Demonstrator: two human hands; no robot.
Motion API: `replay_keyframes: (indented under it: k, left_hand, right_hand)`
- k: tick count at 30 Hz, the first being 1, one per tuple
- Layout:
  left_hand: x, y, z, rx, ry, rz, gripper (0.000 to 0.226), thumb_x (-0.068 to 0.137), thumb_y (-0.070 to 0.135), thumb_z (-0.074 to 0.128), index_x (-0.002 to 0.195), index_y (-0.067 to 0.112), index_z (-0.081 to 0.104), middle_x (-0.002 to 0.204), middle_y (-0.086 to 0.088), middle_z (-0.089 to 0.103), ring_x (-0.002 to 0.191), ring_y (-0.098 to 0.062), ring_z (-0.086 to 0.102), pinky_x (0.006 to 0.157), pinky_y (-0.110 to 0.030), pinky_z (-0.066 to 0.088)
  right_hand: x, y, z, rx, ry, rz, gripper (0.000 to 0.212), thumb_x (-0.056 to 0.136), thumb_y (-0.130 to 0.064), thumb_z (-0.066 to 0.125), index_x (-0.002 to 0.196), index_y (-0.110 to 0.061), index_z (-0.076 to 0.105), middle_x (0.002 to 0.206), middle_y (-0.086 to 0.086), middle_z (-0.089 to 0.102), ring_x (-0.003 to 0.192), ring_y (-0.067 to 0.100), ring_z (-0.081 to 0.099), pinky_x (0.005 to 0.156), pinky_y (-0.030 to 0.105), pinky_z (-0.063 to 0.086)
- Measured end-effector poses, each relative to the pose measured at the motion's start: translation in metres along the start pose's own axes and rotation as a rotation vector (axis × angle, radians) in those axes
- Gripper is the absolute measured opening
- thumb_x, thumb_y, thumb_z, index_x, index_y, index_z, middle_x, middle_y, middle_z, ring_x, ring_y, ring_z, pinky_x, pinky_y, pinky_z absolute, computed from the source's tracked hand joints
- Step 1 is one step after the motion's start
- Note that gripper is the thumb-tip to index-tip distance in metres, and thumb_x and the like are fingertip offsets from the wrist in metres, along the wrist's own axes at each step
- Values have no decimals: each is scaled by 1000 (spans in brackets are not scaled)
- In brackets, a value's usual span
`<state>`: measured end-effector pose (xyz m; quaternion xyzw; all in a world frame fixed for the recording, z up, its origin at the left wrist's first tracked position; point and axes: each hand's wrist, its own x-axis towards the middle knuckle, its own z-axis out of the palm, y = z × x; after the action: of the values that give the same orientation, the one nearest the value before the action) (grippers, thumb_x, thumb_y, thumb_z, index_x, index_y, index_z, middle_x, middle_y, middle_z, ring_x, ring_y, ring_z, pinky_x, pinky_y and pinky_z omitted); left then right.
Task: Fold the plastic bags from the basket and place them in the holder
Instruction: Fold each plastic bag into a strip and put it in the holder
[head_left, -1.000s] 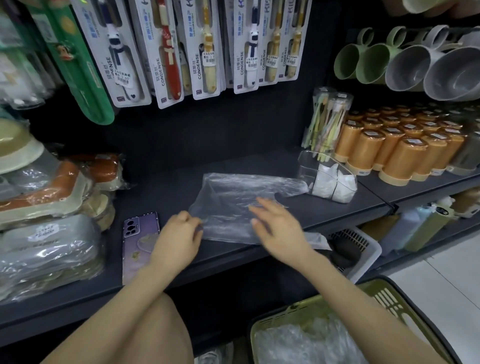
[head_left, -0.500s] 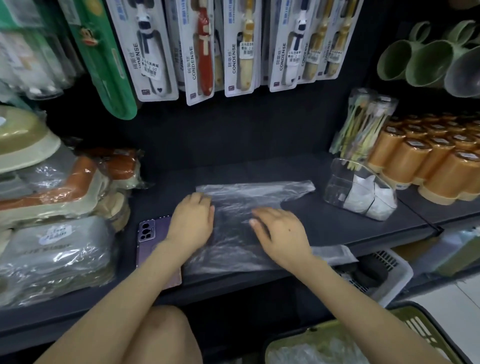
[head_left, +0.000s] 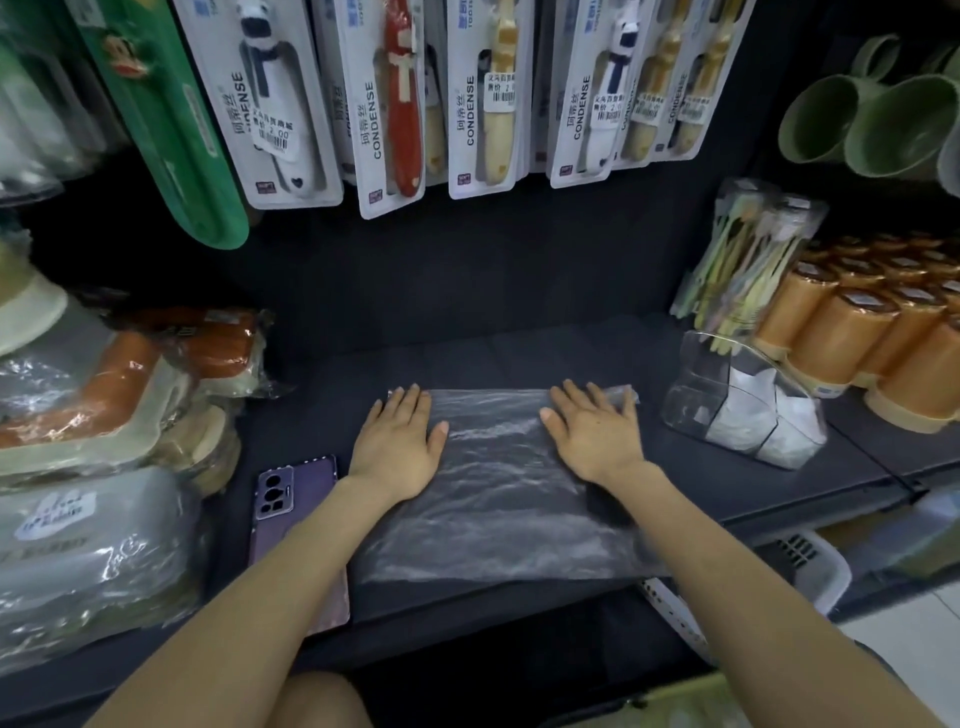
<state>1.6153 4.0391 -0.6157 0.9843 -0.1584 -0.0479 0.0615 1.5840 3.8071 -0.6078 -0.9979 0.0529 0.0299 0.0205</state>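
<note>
A clear plastic bag (head_left: 498, 483) lies flat on the dark shelf (head_left: 519, 358), its near edge reaching the shelf's front. My left hand (head_left: 397, 447) presses flat on the bag's far left corner with straight fingers. My right hand (head_left: 595, 434) presses flat on the far right part, fingers spread. A clear plastic holder (head_left: 743, 400) with folded white bags inside stands to the right of the bag. Only a strip of the green basket (head_left: 675, 701) shows at the bottom edge.
A purple phone (head_left: 291, 504) lies left of the bag, partly under my left forearm. Wrapped goods (head_left: 104, 441) pile up at the left, orange cups (head_left: 872, 332) and bagged toothbrushes (head_left: 748, 260) at the right. Toothbrush packs (head_left: 467, 98) hang above. A white basket (head_left: 800, 561) sits below.
Both hands have moved away from me to the bag's far edge and now lie flat with straight fingers. The bag has been spread out flatter and wider. The view has shifted closer.
</note>
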Motion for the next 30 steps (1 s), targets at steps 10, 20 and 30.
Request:
replay_keyframes:
  k: [10, 20, 30]
  left_hand:
    - [-64, 8, -14, -66, 83, 264, 115, 63, 75, -35, 153, 15, 3, 159, 0, -8, 140, -11, -20, 112, -24, -19]
    - [-78, 33, 4, -26, -151, 292, 73, 91, 65, -6, 152, 23, -10, 159, 0, -16, 145, -13, -20, 116, -27, -16]
    - [-112, 15, -33, -1034, -153, 93, 42, 96, 54, 45, 105, 22, 71, 116, 9, 69, 111, 1, 59, 111, -24, 34]
  right_hand:
    - [-101, -62, 16, 26, 223, -388, 68, 103, -47, 7, 133, -13, 57, 137, 10, 55, 131, 30, 49, 110, 50, 12]
    - [-144, 16, 16, 25, 271, -530, 68, 86, -66, 45, 135, -19, 52, 139, 5, 54, 130, 28, 47, 107, 47, 26]
    - [-166, 4, -20, 436, 470, -424, 22, 87, -36, 57, 75, -20, 67, 70, -14, 64, 66, 7, 56, 73, 27, 43]
